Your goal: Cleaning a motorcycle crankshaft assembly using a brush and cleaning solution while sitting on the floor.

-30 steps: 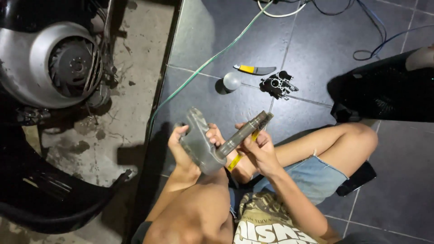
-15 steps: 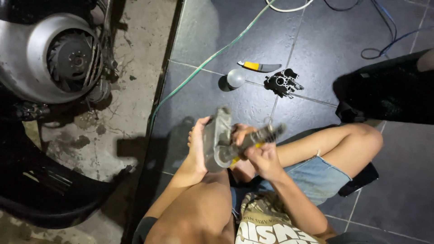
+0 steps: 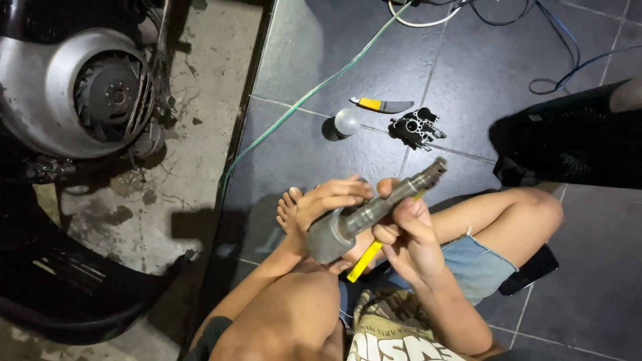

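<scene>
I sit on a dark tiled floor and hold a grey metal shaft part with a round heavy end over my lap. My left hand wraps the thick round end. My right hand grips the thinner shaft, along with a yellow-handled tool that sticks out below the fingers. The shaft's threaded tip points up and to the right.
A scooter engine fan housing and black bodywork stand at the left on bare concrete. On the tiles lie a yellow-handled knife, a light bulb, a small black carburettor-like part, cables and a black bag.
The metal part has turned in my hands: its flat plate side faced the camera before, now the round end points down-left and the shaft lies diagonally. My view has shifted slightly.
</scene>
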